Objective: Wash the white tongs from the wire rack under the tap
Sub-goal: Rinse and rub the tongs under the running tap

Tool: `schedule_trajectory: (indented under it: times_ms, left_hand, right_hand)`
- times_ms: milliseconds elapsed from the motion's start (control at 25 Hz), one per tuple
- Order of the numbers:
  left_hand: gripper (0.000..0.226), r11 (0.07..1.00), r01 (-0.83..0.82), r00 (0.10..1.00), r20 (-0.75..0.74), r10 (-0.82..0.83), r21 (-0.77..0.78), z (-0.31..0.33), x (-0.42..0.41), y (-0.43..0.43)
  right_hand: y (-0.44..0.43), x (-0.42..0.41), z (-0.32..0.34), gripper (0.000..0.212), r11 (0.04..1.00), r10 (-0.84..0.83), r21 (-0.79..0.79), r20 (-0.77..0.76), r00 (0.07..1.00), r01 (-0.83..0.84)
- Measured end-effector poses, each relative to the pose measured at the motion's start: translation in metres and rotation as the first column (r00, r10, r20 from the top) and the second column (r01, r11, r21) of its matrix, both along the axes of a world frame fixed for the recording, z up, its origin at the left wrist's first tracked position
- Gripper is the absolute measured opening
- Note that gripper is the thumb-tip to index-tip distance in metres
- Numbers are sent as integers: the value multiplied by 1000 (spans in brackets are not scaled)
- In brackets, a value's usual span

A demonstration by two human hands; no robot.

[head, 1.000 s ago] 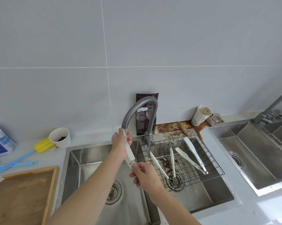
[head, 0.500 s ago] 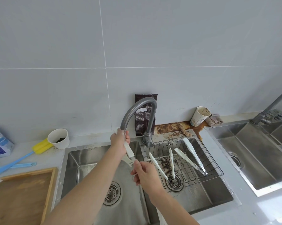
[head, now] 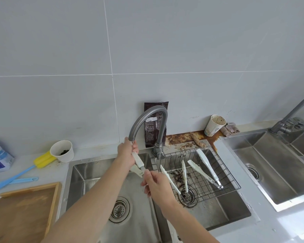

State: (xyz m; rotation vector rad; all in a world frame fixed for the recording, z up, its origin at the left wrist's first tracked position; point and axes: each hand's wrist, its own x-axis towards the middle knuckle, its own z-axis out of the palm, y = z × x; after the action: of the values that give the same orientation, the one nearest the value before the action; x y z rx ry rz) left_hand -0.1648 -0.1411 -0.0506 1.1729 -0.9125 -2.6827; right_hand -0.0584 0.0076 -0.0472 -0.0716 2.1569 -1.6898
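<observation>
My left hand (head: 127, 151) grips the upper end of a pair of white tongs (head: 137, 161) right under the spout of the grey curved tap (head: 147, 118). The tongs slope down to the right, their two arms spread apart at the lower end. There my right hand (head: 156, 184) pinches the tip. Both hands are over the left sink basin (head: 88, 176). The wire rack (head: 224, 174) lies across the right basin and holds several more white tongs (head: 206, 165). I cannot see water running.
A dark packet (head: 154, 127) stands behind the tap. A stained paper cup (head: 215, 125) and a cloth (head: 231, 129) sit to the right, a second sink (head: 277, 165) beyond. On the left are a white cup (head: 62, 150), a yellow-headed brush (head: 25, 168) and a wooden tray (head: 25, 211).
The tongs' arms have spread apart at the lower end. My left hand has moved a little higher toward the spout; my right hand stays at the tip.
</observation>
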Motion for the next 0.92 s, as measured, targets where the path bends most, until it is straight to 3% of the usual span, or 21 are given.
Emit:
schedule_trajectory:
  times_ms: [120, 240, 320, 400, 480, 640, 720, 840, 920]
  left_hand:
    - [27, 998, 65, 997, -35, -64, 26, -2, 1, 17]
    - [35, 989, 141, 990, -11, -142, -42, -2, 1, 28]
    - [31, 995, 61, 998, -17, -59, 84, 4, -3, 13]
    - [25, 995, 1, 1000, -25, 1, 98, 4, -6, -2]
    - [27, 999, 15, 999, -35, -13, 51, 5, -3, -2]
    - [37, 954, 171, 985, 25, -170, -246, 2, 3, 30]
    - [35, 967, 162, 987, 31, -159, -195, 2, 2, 26]
    - [21, 998, 9, 1000, 20, -11, 58, 4, -1, -3]
    - [21, 997, -48, 999, 18, 47, 67, 3, -4, -12]
  right_hand:
    - [-7, -13, 10, 41, 998, -55, -3, -19, 998, 55]
    - [-11, -19, 19, 41, 998, -53, 21, -49, 997, 54]
    - [-6, -11, 18, 41, 999, -12, 43, -63, 998, 15]
    - [0, -4, 16, 43, 998, 14, 65, -74, 997, -9]
    - [1, -6, 16, 44, 997, 5, 77, -97, 995, 2]
    - [-8, -17, 22, 41, 997, -49, 61, -79, 996, 53]
    - [-7, -12, 21, 41, 996, -35, 83, -78, 996, 41]
    - [3, 2, 16, 42, 994, 18, 113, -91, 996, -8]
    - [8, 2, 16, 43, 995, 16, 102, -93, 996, -7]
